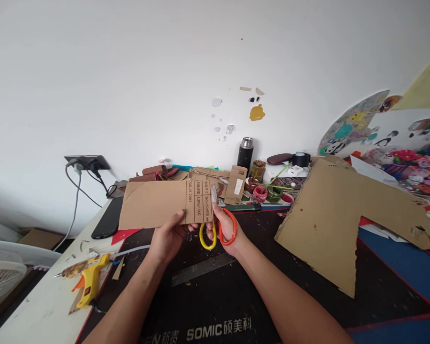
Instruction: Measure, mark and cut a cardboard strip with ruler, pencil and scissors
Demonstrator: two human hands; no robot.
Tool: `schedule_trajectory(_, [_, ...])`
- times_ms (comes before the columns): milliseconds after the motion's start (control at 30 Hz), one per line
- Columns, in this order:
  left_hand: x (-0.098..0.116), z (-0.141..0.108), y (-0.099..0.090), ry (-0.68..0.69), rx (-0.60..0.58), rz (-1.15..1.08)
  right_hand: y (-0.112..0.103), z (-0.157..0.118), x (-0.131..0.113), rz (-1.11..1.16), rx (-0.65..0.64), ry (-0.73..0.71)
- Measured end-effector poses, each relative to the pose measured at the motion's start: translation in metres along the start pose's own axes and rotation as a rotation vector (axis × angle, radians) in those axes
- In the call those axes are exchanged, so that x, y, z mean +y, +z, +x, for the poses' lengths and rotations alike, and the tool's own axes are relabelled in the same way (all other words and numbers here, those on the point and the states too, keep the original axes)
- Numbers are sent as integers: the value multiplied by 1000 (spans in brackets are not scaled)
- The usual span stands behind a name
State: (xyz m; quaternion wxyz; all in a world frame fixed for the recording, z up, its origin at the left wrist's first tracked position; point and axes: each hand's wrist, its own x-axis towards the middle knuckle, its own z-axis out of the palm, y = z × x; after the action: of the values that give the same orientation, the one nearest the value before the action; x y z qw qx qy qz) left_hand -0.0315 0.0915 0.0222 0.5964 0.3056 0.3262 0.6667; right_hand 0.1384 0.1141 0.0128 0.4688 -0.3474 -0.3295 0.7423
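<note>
My left hand (170, 236) grips the lower edge of a brown cardboard piece (152, 203), thumb in front and fingers behind. Printed black lines and text cover the piece's right end. In my right hand (226, 231) is a pair of scissors (232, 228) with one yellow and one orange-red handle loop. The blades point upward at the right edge of the cardboard; how far they are apart is unclear. Some right fingers are hidden behind the handles. Below both hands, a clear ruler (202, 270) lies on the black mat (200, 303).
A yellow glue gun (93, 282) lies at left, near a black phone (107, 219). A large cut cardboard sheet (326, 215) covers the right side. Along the wall stand a black thermos (245, 155), paint pots (260, 193) and scraps. A white fan (3, 272) is at far left.
</note>
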Motion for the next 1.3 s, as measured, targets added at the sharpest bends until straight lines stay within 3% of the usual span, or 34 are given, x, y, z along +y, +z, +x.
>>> schedule_trajectory(533, [-1,4,-3,29,54,-39,-1,1,7,-109,-47,-43])
schedule_trajectory(1300, [0,8,-4,81,116,-70,5,-4,6,-159,-6,-66])
